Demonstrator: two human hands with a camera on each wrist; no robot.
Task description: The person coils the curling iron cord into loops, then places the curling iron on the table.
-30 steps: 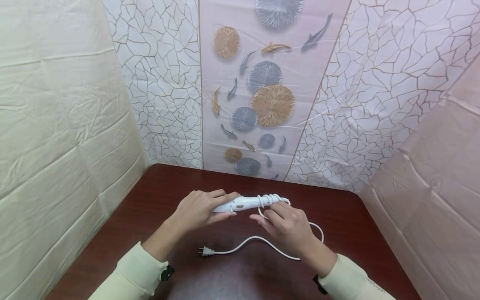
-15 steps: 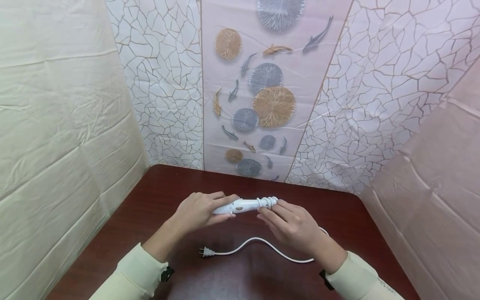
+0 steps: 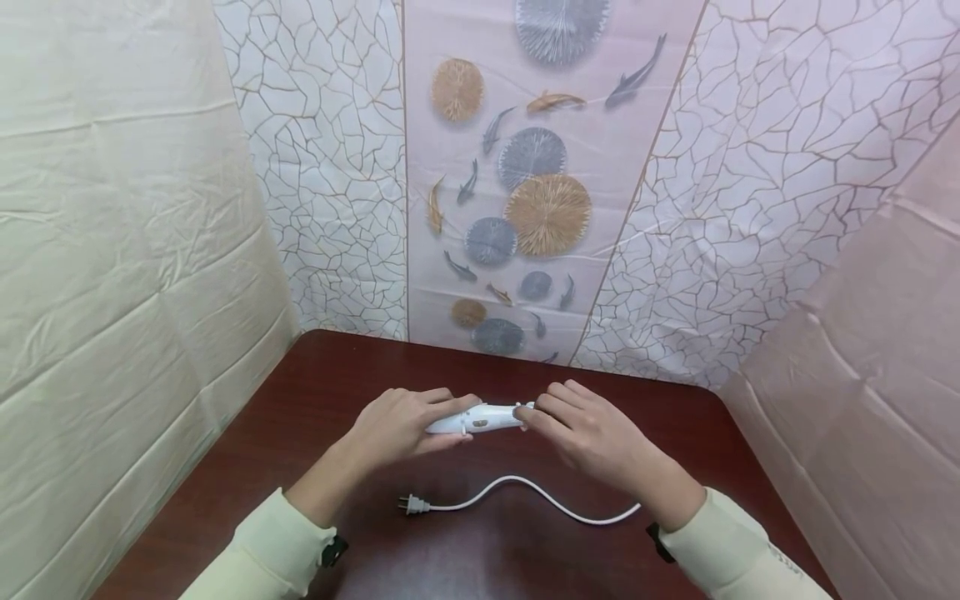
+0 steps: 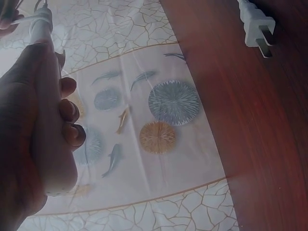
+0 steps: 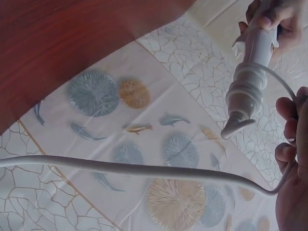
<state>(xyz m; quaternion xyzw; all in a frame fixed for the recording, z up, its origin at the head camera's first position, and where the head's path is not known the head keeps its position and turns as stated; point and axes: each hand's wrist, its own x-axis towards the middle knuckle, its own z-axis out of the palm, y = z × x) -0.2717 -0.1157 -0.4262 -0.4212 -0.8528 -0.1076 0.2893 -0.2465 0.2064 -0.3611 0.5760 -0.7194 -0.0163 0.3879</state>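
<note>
My left hand [image 3: 393,425] grips the body of a slim white corded appliance [image 3: 491,418], its exact kind unclear, holding it roughly level above the table. In the left wrist view the fingers curl round its thick rounded body [image 4: 53,130]. Several turns of white cord [image 5: 245,91] circle its narrow tail end in the right wrist view. My right hand [image 3: 596,433] is at that tail end and holds the cord between curled fingers, with a length stretching from the coils to the hand. In the head view the right hand covers most of the coils.
The cord's free length [image 3: 555,502] curves over the dark red-brown table [image 3: 360,375] to a two-prong plug [image 3: 414,505] near the front. Patterned cloth [image 3: 330,167] hangs behind the table, with plain pale cloth [image 3: 135,292] on the left and more on the right.
My right hand has moved round the tail end with the cord and now hides coils seen earlier. The loose loop at the right is out of sight. The left hand stays nearly still.
</note>
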